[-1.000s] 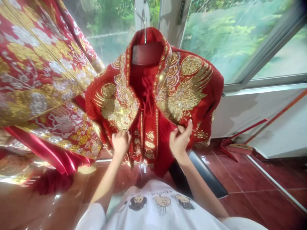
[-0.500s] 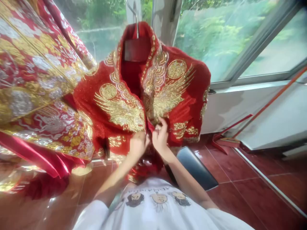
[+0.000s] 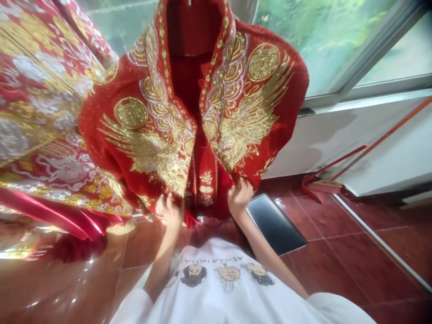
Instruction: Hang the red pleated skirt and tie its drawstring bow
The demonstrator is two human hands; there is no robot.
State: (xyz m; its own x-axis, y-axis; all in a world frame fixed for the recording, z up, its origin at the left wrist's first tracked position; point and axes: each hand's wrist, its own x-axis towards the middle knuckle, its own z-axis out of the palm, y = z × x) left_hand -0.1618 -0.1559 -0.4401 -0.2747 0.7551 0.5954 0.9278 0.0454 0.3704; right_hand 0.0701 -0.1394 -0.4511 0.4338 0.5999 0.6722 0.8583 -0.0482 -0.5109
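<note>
The red jacket (image 3: 202, 112), thick with gold and silver embroidery, hangs in front of the window (image 3: 337, 40), its front panels parted down the middle so the red lining shows between them. The left hand (image 3: 170, 210) has its grip pinched on the lower edge of one front panel, fingers curled into the cloth just under a gold wing pattern. The right hand (image 3: 239, 198) has its grip pressed together on the lower edge of the other panel, thumb and fingers closed over the hem. The two grips sit apart, with the narrow embroidered centre strip of the jacket hanging between them. Beyond the left grip, a second red and gold embroidered garment (image 3: 43, 112) spreads wide, touching the jacket's sleeve. Just below and outside the right grip, a dark flat panel (image 3: 275, 222) lies on the red tiled floor (image 3: 354, 265). Near the bottom of the view is the person's white printed shirt (image 3: 229, 288).
</note>
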